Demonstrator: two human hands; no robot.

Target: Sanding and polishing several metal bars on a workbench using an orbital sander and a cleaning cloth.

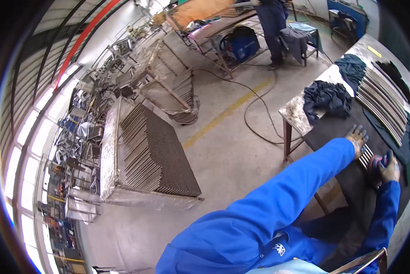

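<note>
My left hand (357, 140) lies flat with fingers spread on a short row of shiny metal tubes (366, 156), at the right of the head view. Wrapped in my right hand (390, 170) is a dark, rounded handheld power tool (375, 165), which looks like a sander. It sits over the same tubes, close beside the left hand, and covers part of them. Under the tubes a dark cloth (338, 132) drapes over the table's near edge. Both hands look smudged with grey.
More long tubes (381, 99) lie on the worktable (292, 111), beside bunched dark cloths (328, 99). A large stack of tubes (160, 154) stands on the floor at left. A cable (247, 120) loops across the floor. Farther off, a person (272, 30) stands near a blue machine (242, 42).
</note>
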